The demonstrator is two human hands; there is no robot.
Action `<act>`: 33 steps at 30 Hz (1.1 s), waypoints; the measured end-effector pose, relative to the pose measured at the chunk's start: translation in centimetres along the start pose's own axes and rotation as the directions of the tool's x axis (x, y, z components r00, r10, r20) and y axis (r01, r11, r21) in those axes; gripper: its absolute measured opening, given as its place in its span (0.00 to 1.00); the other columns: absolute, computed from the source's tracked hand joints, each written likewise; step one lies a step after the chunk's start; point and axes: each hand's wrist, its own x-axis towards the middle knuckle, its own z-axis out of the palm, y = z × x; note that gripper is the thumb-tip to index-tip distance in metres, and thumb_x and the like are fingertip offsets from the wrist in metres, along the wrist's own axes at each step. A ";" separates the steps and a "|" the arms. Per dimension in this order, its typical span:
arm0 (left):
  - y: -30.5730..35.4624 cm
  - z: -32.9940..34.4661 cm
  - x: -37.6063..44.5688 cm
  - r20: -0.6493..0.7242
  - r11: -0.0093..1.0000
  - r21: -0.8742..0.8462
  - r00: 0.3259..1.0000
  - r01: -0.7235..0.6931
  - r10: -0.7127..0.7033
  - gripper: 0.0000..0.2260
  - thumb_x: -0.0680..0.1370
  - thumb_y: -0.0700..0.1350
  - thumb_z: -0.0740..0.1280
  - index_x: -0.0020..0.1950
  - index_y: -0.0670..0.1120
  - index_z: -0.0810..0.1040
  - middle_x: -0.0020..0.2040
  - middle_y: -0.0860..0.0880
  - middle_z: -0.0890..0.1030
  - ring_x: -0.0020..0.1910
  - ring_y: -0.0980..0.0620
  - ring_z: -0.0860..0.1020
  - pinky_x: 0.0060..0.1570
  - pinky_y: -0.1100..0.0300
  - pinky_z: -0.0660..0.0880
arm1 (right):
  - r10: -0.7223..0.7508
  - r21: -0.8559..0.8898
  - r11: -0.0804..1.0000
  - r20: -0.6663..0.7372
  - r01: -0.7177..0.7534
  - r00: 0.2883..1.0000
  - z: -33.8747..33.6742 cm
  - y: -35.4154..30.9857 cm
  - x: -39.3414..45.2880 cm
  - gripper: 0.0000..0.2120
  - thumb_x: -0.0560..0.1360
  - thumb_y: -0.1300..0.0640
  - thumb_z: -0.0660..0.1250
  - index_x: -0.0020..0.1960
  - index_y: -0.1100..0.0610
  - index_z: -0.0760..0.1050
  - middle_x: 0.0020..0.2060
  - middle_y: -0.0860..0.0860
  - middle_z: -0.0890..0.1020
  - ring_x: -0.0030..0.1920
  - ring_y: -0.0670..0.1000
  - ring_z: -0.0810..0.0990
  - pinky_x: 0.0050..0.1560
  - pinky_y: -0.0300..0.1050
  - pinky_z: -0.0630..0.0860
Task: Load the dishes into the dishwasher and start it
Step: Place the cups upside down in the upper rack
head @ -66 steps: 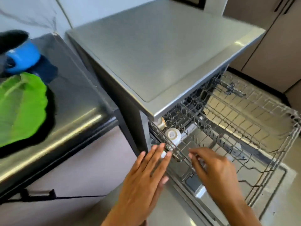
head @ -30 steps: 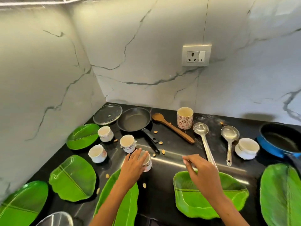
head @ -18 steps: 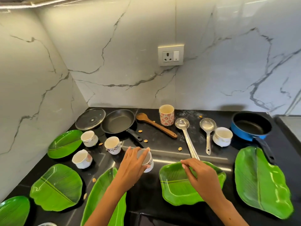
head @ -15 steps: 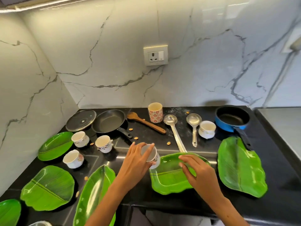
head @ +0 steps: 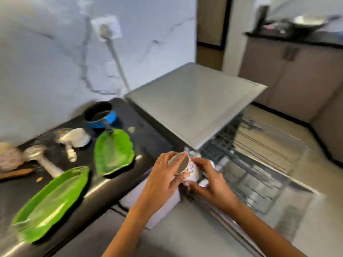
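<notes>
A small white patterned cup [head: 185, 166] is held between both hands at the front left corner of the open dishwasher [head: 194, 101]. My left hand [head: 163, 175] grips its rim side, and my right hand [head: 209, 180] grips its body from the right. The cup is tilted, its mouth facing me. The wire upper rack [head: 259, 145] is pulled out to the right of the hands. Another white cup [head: 211, 164] in the rack is mostly hidden behind my right hand.
On the black counter [head: 148, 138] to the left lie green leaf-shaped plates [head: 113, 151] [head: 50, 203], steel ladles [head: 40, 158], a white cup [head: 79, 138], a wooden spoon [head: 14, 173] and a blue pan [head: 100, 115]. Cabinets [head: 297, 75] stand at the right rear.
My left hand lifted the cup off the counter and carried it right to the dishwasher. My right hand has joined it on the cup. The view swung right from the counter.
</notes>
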 end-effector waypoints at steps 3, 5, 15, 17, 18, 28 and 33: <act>1.4 7.4 3.3 0.131 0.996 -0.013 0.987 -0.092 0.093 0.25 0.79 0.56 0.59 0.74 0.47 0.66 0.66 0.47 0.72 0.62 0.47 0.70 0.67 0.62 0.59 | 0.101 -0.094 0.989 -0.106 -0.111 0.989 -4.5 5.6 -3.3 0.28 0.71 0.38 0.67 0.65 0.44 0.62 0.58 0.40 0.75 0.57 0.41 0.76 0.55 0.43 0.75; 0.8 12.0 4.3 0.178 0.990 0.045 0.976 -0.133 0.123 0.27 0.80 0.60 0.55 0.73 0.46 0.66 0.68 0.45 0.72 0.65 0.46 0.68 0.68 0.58 0.59 | 0.162 -0.154 0.970 -0.154 -0.186 0.975 -6.4 9.6 -4.9 0.28 0.71 0.36 0.65 0.65 0.46 0.62 0.58 0.42 0.75 0.55 0.43 0.76 0.53 0.45 0.76; -9.1 30.9 2.1 0.434 0.888 0.350 0.892 -0.298 0.128 0.25 0.82 0.57 0.48 0.74 0.45 0.66 0.74 0.43 0.64 0.74 0.44 0.60 0.69 0.47 0.55 | 0.355 -0.414 0.813 -0.205 -0.410 0.912 -6.2 27.8 -5.6 0.26 0.69 0.49 0.72 0.64 0.54 0.69 0.54 0.53 0.77 0.49 0.50 0.77 0.43 0.39 0.77; -10.4 32.8 1.6 0.457 0.875 0.361 0.879 -0.322 0.135 0.26 0.82 0.57 0.48 0.75 0.45 0.64 0.75 0.44 0.63 0.75 0.44 0.58 0.69 0.46 0.55 | 0.371 -0.441 0.795 -0.186 -0.415 0.910 -5.4 30.1 -4.4 0.26 0.70 0.48 0.72 0.65 0.53 0.70 0.55 0.54 0.76 0.51 0.53 0.77 0.47 0.44 0.78; -10.8 33.5 1.4 0.459 0.873 0.360 0.877 -0.328 0.141 0.26 0.82 0.57 0.47 0.75 0.45 0.63 0.75 0.44 0.62 0.75 0.44 0.58 0.69 0.46 0.55 | 0.378 -0.455 0.790 -0.167 -0.411 0.911 -5.1 31.1 -3.8 0.26 0.69 0.48 0.72 0.65 0.53 0.71 0.56 0.54 0.77 0.52 0.53 0.76 0.49 0.43 0.77; -11.6 34.4 1.4 0.434 0.900 0.289 0.883 -0.325 0.179 0.23 0.83 0.53 0.48 0.76 0.46 0.61 0.75 0.45 0.62 0.75 0.48 0.59 0.70 0.48 0.55 | 0.552 -0.753 0.618 0.212 -0.225 0.807 -1.4 35.2 2.9 0.32 0.67 0.49 0.75 0.66 0.55 0.64 0.56 0.53 0.76 0.58 0.54 0.73 0.51 0.44 0.75; -11.6 34.4 1.6 0.444 0.910 0.280 0.882 -0.306 0.160 0.23 0.82 0.52 0.49 0.76 0.46 0.62 0.75 0.46 0.62 0.75 0.50 0.58 0.70 0.49 0.55 | 0.482 -0.765 0.639 0.320 -0.078 0.815 -0.3 36.6 4.0 0.32 0.69 0.50 0.74 0.69 0.50 0.65 0.62 0.54 0.73 0.61 0.54 0.72 0.58 0.48 0.75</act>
